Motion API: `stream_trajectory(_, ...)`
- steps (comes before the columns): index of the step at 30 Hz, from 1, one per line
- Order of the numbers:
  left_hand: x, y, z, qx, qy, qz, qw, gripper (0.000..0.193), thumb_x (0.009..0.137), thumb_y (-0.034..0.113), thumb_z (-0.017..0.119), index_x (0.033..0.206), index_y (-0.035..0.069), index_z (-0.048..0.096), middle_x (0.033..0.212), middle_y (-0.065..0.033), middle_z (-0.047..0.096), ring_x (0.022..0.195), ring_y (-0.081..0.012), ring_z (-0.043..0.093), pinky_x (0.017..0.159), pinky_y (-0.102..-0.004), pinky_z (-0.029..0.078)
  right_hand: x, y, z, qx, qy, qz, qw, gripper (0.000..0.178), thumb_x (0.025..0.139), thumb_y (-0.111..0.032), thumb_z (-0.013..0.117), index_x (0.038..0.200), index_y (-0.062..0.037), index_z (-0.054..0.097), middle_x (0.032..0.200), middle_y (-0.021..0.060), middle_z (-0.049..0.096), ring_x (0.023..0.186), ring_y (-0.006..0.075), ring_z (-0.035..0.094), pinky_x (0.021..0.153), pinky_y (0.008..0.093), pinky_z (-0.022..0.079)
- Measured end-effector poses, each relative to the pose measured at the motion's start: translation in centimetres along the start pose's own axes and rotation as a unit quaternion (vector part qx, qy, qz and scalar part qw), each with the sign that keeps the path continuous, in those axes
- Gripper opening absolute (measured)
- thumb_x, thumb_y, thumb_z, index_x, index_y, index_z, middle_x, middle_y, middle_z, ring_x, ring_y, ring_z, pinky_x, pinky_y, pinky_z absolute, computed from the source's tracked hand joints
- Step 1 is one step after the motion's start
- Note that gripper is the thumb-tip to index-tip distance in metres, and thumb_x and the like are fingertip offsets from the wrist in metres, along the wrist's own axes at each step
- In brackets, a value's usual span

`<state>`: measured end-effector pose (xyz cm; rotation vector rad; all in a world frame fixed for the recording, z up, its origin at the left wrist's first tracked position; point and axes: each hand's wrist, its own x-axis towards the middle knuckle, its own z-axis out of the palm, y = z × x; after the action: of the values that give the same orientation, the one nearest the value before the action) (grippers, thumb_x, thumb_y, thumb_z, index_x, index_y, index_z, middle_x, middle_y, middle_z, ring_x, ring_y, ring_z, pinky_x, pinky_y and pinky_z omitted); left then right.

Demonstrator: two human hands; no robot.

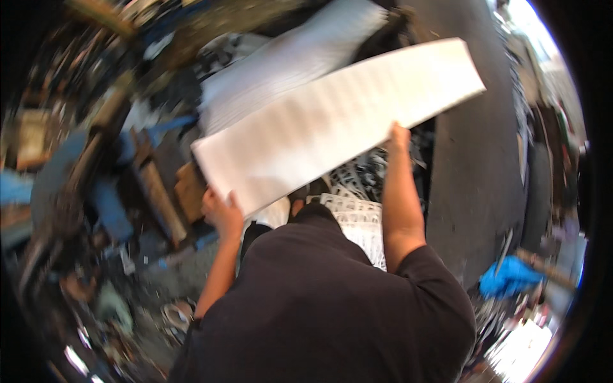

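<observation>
A long white sheet spans the space before me, tilted so its right end lies farther away. My left hand grips its near left corner, with the thumb on the top face and the other fingers partly hidden. Along the near edge, right of the middle, my right hand holds the sheet too; most of its fingers are out of sight underneath. Just beyond lies a stack of similar pale sheets, partly covered by the one I hold. Motion blurs the picture somewhat.
A dark flat surface runs along the right. White sheets with cut-out holes lie below, beside dark and white scraps. Blue machinery and a wooden bar stand left. A blue bag is at the lower right.
</observation>
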<state>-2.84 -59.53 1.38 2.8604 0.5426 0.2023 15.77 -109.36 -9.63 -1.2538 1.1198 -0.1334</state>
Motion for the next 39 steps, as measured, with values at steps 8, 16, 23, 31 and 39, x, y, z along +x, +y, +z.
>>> stream_trajectory(8, 1.1, 2.5, -0.4, -0.110, -0.060, -0.026, 0.992, 0.061, 0.083, 0.018, 0.072, 0.137, 0.003, 0.048, 0.125, -0.0168, 0.045, 0.115, -0.0385, 0.045, 0.099, -0.0498, 0.038, -2.2, -1.1, -0.6, -0.109, 0.019, -0.031, 0.993, 0.038, 0.095, -0.014, 0.048, 0.125, 0.0069, 0.055, 0.116, 0.0180, 0.063, 0.098, 0.0299, 0.065, 0.079, 0.0442, 0.055)
stream_trajectory(16, 1.7, 1.6, 0.2, -0.202, -0.013, -0.123, 0.972, 0.059, 0.082, 0.015, 0.072, 0.133, 0.000, 0.048, 0.124, -0.0200, 0.047, 0.114, -0.0396, 0.047, 0.098, -0.0505, 0.040, -3.6, -0.8, -0.2, -0.134, 0.017, -0.025, 0.991, 0.031, 0.092, -0.013, 0.048, 0.116, 0.0050, 0.057, 0.106, 0.0144, 0.062, 0.086, 0.0250, 0.062, 0.069, 0.0413, 0.051)
stream_trajectory(23, 2.8, 3.9, -2.8, -0.057, -0.033, -0.027, 0.997, 0.058, 0.087, 0.017, 0.068, 0.137, 0.001, 0.045, 0.124, -0.0190, 0.049, 0.115, -0.0387, 0.048, 0.097, -0.0521, 0.041, -6.0, -0.8, 0.8, -0.132, 0.016, -0.038, 0.990, 0.026, 0.091, -0.010, 0.048, 0.108, 0.0069, 0.058, 0.100, 0.0151, 0.062, 0.085, 0.0252, 0.062, 0.066, 0.0423, 0.053)
stream_trajectory(31, 2.7, 3.0, -0.9, -0.184, -0.086, -0.044, 0.978, 0.058, 0.092, 0.009, 0.057, 0.143, -0.005, 0.034, 0.124, -0.0221, 0.046, 0.113, -0.0387, 0.049, 0.096, -0.0475, 0.042, -6.9, -1.9, 0.8, -0.108, -0.011, -0.018, 0.994, 0.042, 0.093, -0.007, 0.042, 0.131, 0.0072, 0.046, 0.129, 0.0221, 0.054, 0.111, 0.0359, 0.059, 0.091, 0.0539, 0.051)
stream_trajectory(39, 2.6, 2.5, 0.2, -0.092, -0.065, -0.037, 0.993, 0.055, 0.093, 0.009, 0.056, 0.141, -0.009, 0.037, 0.123, -0.0235, 0.045, 0.113, -0.0404, 0.047, 0.097, -0.0463, 0.042, -7.9, -2.8, 0.4, -0.079, -0.017, -0.009, 0.997, 0.044, 0.098, -0.009, 0.038, 0.139, 0.0060, 0.038, 0.136, 0.0240, 0.048, 0.118, 0.0390, 0.056, 0.095, 0.0572, 0.051)
